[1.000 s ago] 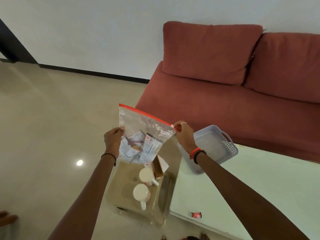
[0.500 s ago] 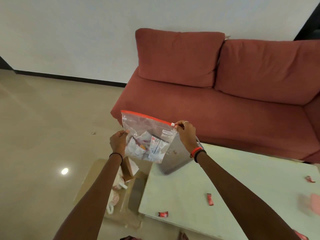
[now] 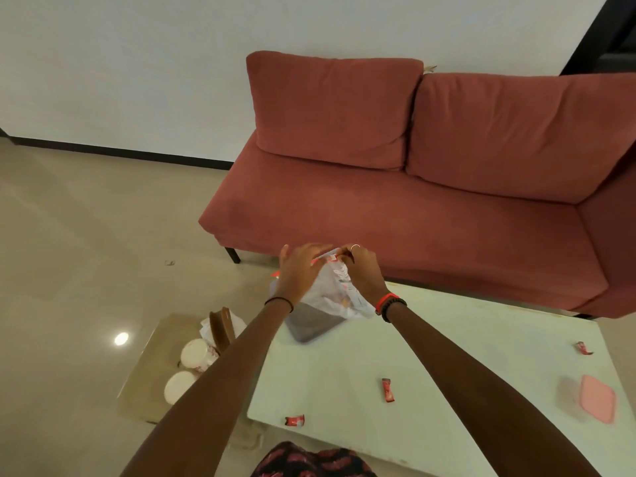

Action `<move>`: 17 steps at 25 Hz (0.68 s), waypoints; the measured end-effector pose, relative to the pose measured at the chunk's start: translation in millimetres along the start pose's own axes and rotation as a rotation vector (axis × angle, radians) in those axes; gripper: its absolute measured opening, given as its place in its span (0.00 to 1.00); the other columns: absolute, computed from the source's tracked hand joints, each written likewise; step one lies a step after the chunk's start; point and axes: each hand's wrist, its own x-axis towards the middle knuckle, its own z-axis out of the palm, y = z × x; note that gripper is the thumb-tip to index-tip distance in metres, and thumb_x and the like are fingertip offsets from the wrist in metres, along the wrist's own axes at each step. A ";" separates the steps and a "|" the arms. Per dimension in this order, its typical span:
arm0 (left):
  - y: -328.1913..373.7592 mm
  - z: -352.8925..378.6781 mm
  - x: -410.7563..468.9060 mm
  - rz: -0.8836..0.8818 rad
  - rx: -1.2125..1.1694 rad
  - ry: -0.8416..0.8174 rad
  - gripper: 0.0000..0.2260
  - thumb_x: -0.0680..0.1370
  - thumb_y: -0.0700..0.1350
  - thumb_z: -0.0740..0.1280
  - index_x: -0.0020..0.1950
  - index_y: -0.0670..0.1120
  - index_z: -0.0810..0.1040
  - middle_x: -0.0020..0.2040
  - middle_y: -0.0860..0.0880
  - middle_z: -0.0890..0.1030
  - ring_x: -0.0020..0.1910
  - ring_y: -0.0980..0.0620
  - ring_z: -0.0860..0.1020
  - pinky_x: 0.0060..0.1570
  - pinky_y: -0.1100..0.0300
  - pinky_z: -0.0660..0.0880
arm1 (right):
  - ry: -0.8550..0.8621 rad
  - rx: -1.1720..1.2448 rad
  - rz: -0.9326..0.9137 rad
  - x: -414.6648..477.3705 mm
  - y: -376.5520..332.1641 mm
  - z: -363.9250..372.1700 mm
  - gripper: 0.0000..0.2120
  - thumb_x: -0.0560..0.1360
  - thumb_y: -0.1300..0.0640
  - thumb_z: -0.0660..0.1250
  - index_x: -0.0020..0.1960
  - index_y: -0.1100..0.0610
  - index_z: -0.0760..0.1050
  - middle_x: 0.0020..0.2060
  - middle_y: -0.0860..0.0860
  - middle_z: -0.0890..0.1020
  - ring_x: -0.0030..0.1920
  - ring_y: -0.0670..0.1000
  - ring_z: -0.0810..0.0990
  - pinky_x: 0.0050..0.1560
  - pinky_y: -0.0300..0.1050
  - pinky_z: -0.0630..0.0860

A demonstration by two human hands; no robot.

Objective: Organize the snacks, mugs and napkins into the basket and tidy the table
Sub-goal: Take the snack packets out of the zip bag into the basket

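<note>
Head view. The person holds a clear zip bag (image 3: 339, 294) of small packets above the far left corner of the white table (image 3: 430, 366). The left hand (image 3: 298, 270) and the right hand (image 3: 361, 270) meet at the bag's red-trimmed mouth, both pinching the top edge; the bag body hangs below them. Judgement: the grip suits working the seal, though whether it is being opened or shut cannot be told. A grey basket (image 3: 311, 323) sits on the corner directly beneath the bag, which suits emptying or lowering the bag into it; its interior is mostly hidden by the bag.

On a lower brown side table (image 3: 148, 383) left of the white one stand two white mugs (image 3: 196, 354), with white napkins (image 3: 206, 327) and a brown holder (image 3: 220, 327) just behind them. None of these is in the basket.

Three red snack wrappers lie loose on the white table: one near the front edge (image 3: 295, 421), one mid-table (image 3: 388, 390), one toward the right edge (image 3: 584, 348). A pink lidded container (image 3: 597, 402) sits at the right.

Clearance: the table middle is open. The basket stands close to the table's left edge and could be pushed off. The red sofa (image 3: 413, 208) is near the table's far edge.
</note>
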 end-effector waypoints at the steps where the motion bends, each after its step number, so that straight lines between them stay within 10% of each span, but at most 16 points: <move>1: 13.5 6.0 2.5 0.010 0.038 -0.064 0.15 0.78 0.54 0.59 0.61 0.52 0.76 0.58 0.52 0.80 0.60 0.53 0.76 0.72 0.45 0.51 | -0.001 -0.024 -0.011 0.6 5.1 -5.3 0.11 0.75 0.68 0.58 0.48 0.64 0.80 0.45 0.55 0.84 0.42 0.51 0.80 0.45 0.45 0.77; 7: 57.4 15.9 14.4 0.050 0.158 -0.109 0.12 0.77 0.54 0.62 0.52 0.51 0.81 0.50 0.53 0.83 0.55 0.51 0.77 0.68 0.47 0.53 | -0.002 -0.073 -0.012 -7.7 25.8 -30.8 0.12 0.77 0.68 0.57 0.50 0.65 0.79 0.48 0.54 0.82 0.46 0.47 0.78 0.40 0.26 0.68; 17: 40.2 5.8 -17.6 -0.091 0.192 -0.038 0.07 0.70 0.49 0.66 0.43 0.49 0.80 0.43 0.50 0.83 0.47 0.48 0.77 0.59 0.51 0.62 | 0.052 -0.008 0.032 -4.9 28.2 -40.8 0.09 0.76 0.69 0.57 0.45 0.66 0.76 0.45 0.59 0.80 0.44 0.50 0.75 0.40 0.32 0.69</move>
